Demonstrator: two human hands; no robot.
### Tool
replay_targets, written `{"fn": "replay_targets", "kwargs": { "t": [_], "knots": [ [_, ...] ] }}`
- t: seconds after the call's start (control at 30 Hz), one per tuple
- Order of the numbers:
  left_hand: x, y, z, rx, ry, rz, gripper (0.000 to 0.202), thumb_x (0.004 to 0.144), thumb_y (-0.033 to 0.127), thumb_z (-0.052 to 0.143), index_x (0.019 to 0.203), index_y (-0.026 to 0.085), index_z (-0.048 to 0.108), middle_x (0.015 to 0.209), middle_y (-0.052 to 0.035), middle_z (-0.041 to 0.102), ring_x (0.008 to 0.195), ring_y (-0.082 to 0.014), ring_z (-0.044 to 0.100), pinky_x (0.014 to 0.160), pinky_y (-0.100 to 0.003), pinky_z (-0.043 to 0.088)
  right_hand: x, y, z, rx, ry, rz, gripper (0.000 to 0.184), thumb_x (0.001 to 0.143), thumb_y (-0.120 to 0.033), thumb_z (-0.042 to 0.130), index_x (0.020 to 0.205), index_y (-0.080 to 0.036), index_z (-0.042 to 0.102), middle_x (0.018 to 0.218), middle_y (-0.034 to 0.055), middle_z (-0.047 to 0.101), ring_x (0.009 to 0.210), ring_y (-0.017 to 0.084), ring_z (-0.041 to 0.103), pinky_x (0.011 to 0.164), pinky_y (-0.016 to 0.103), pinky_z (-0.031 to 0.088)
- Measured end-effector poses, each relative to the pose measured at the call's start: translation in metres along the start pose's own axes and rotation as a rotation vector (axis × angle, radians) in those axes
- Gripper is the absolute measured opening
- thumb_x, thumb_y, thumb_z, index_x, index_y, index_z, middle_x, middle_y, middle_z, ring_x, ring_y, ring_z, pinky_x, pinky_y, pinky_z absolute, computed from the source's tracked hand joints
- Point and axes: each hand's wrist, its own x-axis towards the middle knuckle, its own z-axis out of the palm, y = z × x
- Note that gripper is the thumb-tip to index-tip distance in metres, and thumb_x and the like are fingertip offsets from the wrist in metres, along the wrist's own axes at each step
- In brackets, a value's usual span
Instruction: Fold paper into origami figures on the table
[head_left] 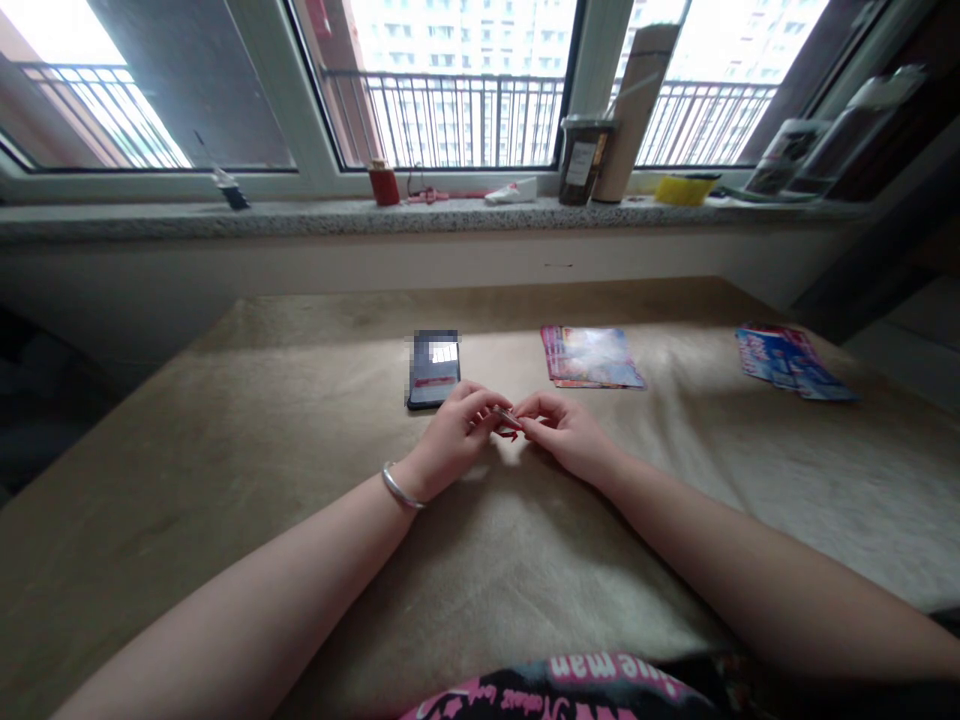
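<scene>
Both my hands meet at the middle of a beige cloth-covered table (pixel 225 480). My left hand (pixel 454 430), with a silver bangle on its wrist, pinches one end of a small thin object (pixel 507 417) with a red part. My right hand (pixel 561 430) pinches its other end. The object is too small to name. A phone (pixel 433 368) with a lit screen lies flat just beyond my left hand.
A stack of colourful cards (pixel 591 357) lies beyond my right hand, and a second stack (pixel 791 362) sits at the far right. The stone windowsill (pixel 300 217) holds a red cup (pixel 384 184), a dark jar (pixel 581 160), a yellow bowl (pixel 684 189) and other clutter.
</scene>
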Motion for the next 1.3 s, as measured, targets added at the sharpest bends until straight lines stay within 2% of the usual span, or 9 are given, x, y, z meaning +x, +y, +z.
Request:
{"fn": "replay_targets", "kwargs": {
  "t": [0.07,0.13,0.27,0.5,0.7,0.87,1.0,1.13,1.3],
  "knots": [
    [-0.0008,0.0003,0.0006,-0.026,0.06,-0.034,0.013,0.083,0.021,0.055,0.095,0.017,0.055,0.097,-0.0027,0.046,0.074,-0.0085,0.057,0.065,-0.022,0.053,-0.0004,-0.0006,0.0006,-0.005,0.005,-0.026,0.017,0.074,-0.035,0.061,0.077,-0.018,0.061,0.078,0.0025,0.065,0.072,0.015,0.061,0.067,0.03,0.048],
    [-0.0012,-0.0003,0.0011,-0.025,0.086,-0.075,0.012,0.081,0.024,0.059,0.088,0.016,0.052,0.092,-0.0017,0.047,0.073,-0.0094,0.057,0.062,-0.022,0.052,-0.0008,-0.0014,0.0012,-0.025,0.016,-0.069,0.016,0.074,-0.035,0.061,0.074,-0.018,0.06,0.082,0.0037,0.065,0.076,0.016,0.061,0.068,0.03,0.049],
    [-0.0007,-0.0017,0.0012,-0.025,0.031,-0.113,0.007,0.081,0.021,0.057,0.078,0.015,0.052,0.085,-0.0019,0.052,0.074,-0.0116,0.057,0.064,-0.024,0.052,-0.0012,-0.0023,0.0021,-0.074,0.034,-0.131,0.017,0.075,-0.033,0.061,0.07,-0.018,0.059,0.09,0.0063,0.064,0.084,0.018,0.061,0.069,0.03,0.05],
    [0.0001,-0.0001,0.0015,-0.065,0.007,-0.138,0.013,0.084,0.026,0.056,0.09,0.015,0.057,0.093,-0.0064,0.059,0.081,-0.0155,0.061,0.072,-0.029,0.053,0.0008,0.0024,0.0004,-0.082,0.1,-0.116,0.018,0.077,-0.036,0.061,0.073,-0.019,0.062,0.092,0.006,0.067,0.086,0.018,0.062,0.071,0.031,0.05],
    [-0.0019,0.0004,0.0021,-0.139,-0.052,-0.145,0.026,0.085,0.031,0.056,0.104,0.013,0.056,0.106,-0.0105,0.06,0.088,-0.0172,0.064,0.079,-0.032,0.053,0.0011,0.0016,-0.001,-0.116,0.139,-0.127,0.02,0.078,-0.038,0.061,0.073,-0.019,0.063,0.098,0.0065,0.066,0.09,0.018,0.062,0.065,0.029,0.051],
    [-0.0033,0.0001,0.0016,-0.136,-0.111,-0.109,0.035,0.084,0.033,0.059,0.114,0.015,0.053,0.115,-0.0114,0.059,0.096,-0.0191,0.062,0.087,-0.034,0.051,0.0004,-0.001,-0.0014,-0.137,0.169,-0.149,0.021,0.077,-0.039,0.062,0.072,-0.019,0.063,0.095,0.0062,0.065,0.086,0.018,0.062,0.06,0.027,0.051],
    [-0.0031,0.0028,0.0003,-0.097,-0.13,-0.072,0.034,0.083,0.034,0.059,0.112,0.016,0.056,0.11,-0.0083,0.062,0.099,-0.0187,0.061,0.087,-0.031,0.049,0.0001,-0.0001,-0.0015,-0.142,0.148,-0.195,0.02,0.078,-0.038,0.062,0.073,-0.019,0.064,0.091,0.006,0.064,0.089,0.018,0.061,0.062,0.026,0.051],
    [-0.0016,0.0045,-0.0024,-0.04,-0.118,-0.096,0.031,0.089,0.037,0.048,0.11,0.017,0.062,0.108,-0.0057,0.066,0.1,-0.0192,0.06,0.089,-0.03,0.046,0.0005,0.0017,-0.0017,-0.134,0.119,-0.179,0.019,0.08,-0.038,0.059,0.077,-0.02,0.063,0.091,0.0055,0.063,0.086,0.017,0.06,0.063,0.028,0.051],
    [-0.0001,0.0044,-0.0046,-0.091,-0.126,-0.168,0.033,0.087,0.038,0.051,0.105,0.015,0.066,0.103,-0.0053,0.069,0.096,-0.0207,0.062,0.086,-0.029,0.046,0.0006,0.0013,-0.0013,-0.129,0.118,-0.147,0.02,0.08,-0.04,0.059,0.076,-0.02,0.061,0.088,0.0047,0.063,0.083,0.017,0.06,0.065,0.03,0.052]
  ]
}}
